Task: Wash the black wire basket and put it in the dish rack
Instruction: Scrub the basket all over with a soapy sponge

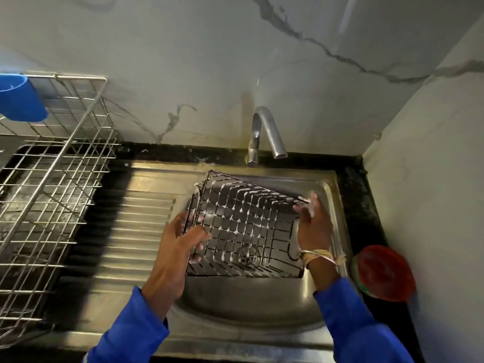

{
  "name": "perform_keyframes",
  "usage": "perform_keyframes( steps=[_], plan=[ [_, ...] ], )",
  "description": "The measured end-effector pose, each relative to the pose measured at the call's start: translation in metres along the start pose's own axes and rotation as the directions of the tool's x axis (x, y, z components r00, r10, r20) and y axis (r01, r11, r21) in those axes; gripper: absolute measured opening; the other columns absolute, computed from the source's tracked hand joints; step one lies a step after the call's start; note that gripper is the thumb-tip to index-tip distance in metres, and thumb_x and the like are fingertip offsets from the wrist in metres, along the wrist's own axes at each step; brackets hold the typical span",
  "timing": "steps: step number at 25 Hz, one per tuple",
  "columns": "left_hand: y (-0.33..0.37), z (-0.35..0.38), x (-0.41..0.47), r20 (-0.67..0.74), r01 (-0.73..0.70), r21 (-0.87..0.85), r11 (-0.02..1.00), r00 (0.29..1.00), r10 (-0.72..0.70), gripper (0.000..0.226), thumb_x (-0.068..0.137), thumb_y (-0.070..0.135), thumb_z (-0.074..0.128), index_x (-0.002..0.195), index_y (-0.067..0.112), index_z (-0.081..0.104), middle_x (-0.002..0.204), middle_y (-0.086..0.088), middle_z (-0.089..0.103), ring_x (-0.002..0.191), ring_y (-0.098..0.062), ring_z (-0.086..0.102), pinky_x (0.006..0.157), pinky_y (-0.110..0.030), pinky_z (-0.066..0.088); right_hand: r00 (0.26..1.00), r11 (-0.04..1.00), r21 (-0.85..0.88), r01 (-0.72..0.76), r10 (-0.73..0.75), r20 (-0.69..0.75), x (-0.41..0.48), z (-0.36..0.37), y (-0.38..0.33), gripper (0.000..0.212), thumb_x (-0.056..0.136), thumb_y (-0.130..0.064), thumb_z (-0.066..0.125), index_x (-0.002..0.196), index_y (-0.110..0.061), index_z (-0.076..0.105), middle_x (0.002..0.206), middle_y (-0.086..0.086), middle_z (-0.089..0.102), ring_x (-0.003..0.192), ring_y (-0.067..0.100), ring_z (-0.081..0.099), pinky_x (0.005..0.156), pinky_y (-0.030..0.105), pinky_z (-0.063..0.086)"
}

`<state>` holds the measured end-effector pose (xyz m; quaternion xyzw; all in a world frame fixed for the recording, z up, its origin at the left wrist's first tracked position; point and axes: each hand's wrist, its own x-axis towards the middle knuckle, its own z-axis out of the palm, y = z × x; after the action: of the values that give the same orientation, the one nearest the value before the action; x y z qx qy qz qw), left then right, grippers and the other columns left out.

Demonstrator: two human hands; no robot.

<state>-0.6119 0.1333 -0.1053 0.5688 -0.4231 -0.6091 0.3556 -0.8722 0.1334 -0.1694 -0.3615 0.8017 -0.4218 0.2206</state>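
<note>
Left hand (180, 239) gripping soapy basket (246, 226) by left side, right hand (313, 226) clamping its right rim, holding it tilted over sink (262, 305); rack (52, 179) sitting at bench's left edge.

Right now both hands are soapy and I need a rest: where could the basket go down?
Bare: the ribbed drainboard between dish rack and sink. Crowded: right edge, red-lidded container by the wall. The left hand and right hand hold the wire basket over the sink.
</note>
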Motion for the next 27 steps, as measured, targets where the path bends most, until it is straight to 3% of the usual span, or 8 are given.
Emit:
perform_keyframes(
  steps=[3, 6, 10, 13, 19, 22, 24, 27],
  plan=[
    [0.002, 0.003, 0.004, -0.131, -0.007, -0.098, 0.995, 0.991, -0.006, 0.045, 0.066, 0.032, 0.07, 0.108, 0.016, 0.062, 0.088, -0.008, 0.058, 0.078, -0.022, 0.051, 0.061, -0.032, 0.043, 0.985, 0.994, 0.018, -0.104, 0.1, 0.142, -0.033, 0.015, 0.018, 0.027, 0.102, -0.029, 0.042, 0.116, -0.012, 0.057, 0.104, 0.001, 0.067, 0.091, 0.014, 0.065, 0.078, 0.03, 0.05],
    [0.01, -0.005, 0.009, -0.107, -0.039, -0.055, 0.998, 0.994, 0.033, 0.056, 0.059, 0.04, 0.074, 0.109, 0.017, 0.062, 0.085, -0.002, 0.058, 0.077, -0.019, 0.052, 0.061, -0.032, 0.044, 0.972, 0.993, 0.016, -0.114, 0.108, 0.211, -0.053, 0.021, 0.031, 0.015, 0.101, -0.02, 0.044, 0.097, -0.013, 0.057, 0.099, 0.0, 0.069, 0.094, 0.015, 0.066, 0.083, 0.038, 0.053],
    [0.009, -0.004, 0.002, 0.024, -0.048, 0.116, 0.992, 0.999, 0.046, 0.083, 0.056, 0.05, 0.072, 0.131, 0.017, 0.057, 0.106, -0.006, 0.064, 0.092, -0.018, 0.061, 0.08, -0.04, 0.051, 0.989, 0.988, 0.064, -0.139, 0.135, 0.057, -0.005, 0.016, 0.015, 0.022, 0.1, -0.014, 0.044, 0.118, -0.013, 0.057, 0.102, 0.0, 0.065, 0.087, 0.017, 0.067, 0.072, 0.028, 0.051],
    [-0.006, 0.005, -0.002, -0.035, -0.07, 0.074, 0.995, 0.997, 0.073, 0.09, 0.054, 0.052, 0.073, 0.135, 0.018, 0.055, 0.117, -0.019, 0.062, 0.093, -0.021, 0.058, 0.085, -0.045, 0.048, 0.997, 0.983, 0.166, -0.075, 0.075, 0.003, 0.007, 0.009, 0.007, 0.028, 0.101, -0.012, 0.043, 0.126, -0.015, 0.054, 0.105, 0.0, 0.066, 0.084, 0.014, 0.069, 0.073, 0.031, 0.054],
    [-0.009, -0.003, 0.008, -0.182, -0.034, -0.043, 0.998, 0.983, 0.026, 0.091, 0.052, 0.05, 0.075, 0.133, 0.016, 0.054, 0.121, -0.019, 0.06, 0.096, -0.025, 0.058, 0.076, -0.044, 0.052, 0.897, 0.976, -0.07, -0.207, 0.218, 0.384, -0.057, 0.001, 0.027, 0.03, 0.098, -0.035, 0.049, 0.096, -0.008, 0.061, 0.084, 0.009, 0.071, 0.065, 0.021, 0.069, 0.068, 0.044, 0.058],
    [-0.012, -0.007, 0.007, -0.171, -0.025, 0.024, 0.999, 0.985, 0.029, 0.09, 0.051, 0.054, 0.075, 0.132, 0.022, 0.054, 0.123, -0.015, 0.062, 0.106, -0.03, 0.06, 0.094, -0.058, 0.051, 0.975, 0.941, -0.337, 0.002, 0.074, 0.212, -0.044, -0.012, 0.01, 0.027, 0.097, -0.037, 0.048, 0.11, -0.014, 0.056, 0.091, 0.006, 0.068, 0.083, 0.028, 0.067, 0.071, 0.033, 0.05],
    [-0.017, -0.002, 0.005, -0.152, -0.016, 0.047, 0.999, 0.988, 0.023, 0.095, 0.051, 0.056, 0.076, 0.137, 0.024, 0.051, 0.127, -0.013, 0.061, 0.115, -0.036, 0.059, 0.1, -0.062, 0.048, 0.969, 0.937, -0.307, 0.165, -0.096, 0.227, -0.04, -0.01, -0.008, 0.024, 0.096, -0.023, 0.05, 0.117, -0.012, 0.054, 0.101, 0.009, 0.063, 0.09, 0.028, 0.063, 0.074, 0.027, 0.042],
    [-0.019, 0.011, -0.001, -0.127, -0.018, 0.029, 0.999, 0.992, 0.021, 0.095, 0.049, 0.056, 0.074, 0.137, 0.027, 0.051, 0.123, -0.01, 0.062, 0.112, -0.034, 0.06, 0.093, -0.054, 0.052, 0.798, 0.786, -0.342, 0.515, -0.295, 0.526, -0.029, 0.007, -0.007, 0.03, 0.085, 0.002, 0.054, 0.11, -0.009, 0.066, 0.124, 0.009, 0.052, 0.108, 0.023, 0.057, 0.093, 0.023, 0.043]
  ],
)
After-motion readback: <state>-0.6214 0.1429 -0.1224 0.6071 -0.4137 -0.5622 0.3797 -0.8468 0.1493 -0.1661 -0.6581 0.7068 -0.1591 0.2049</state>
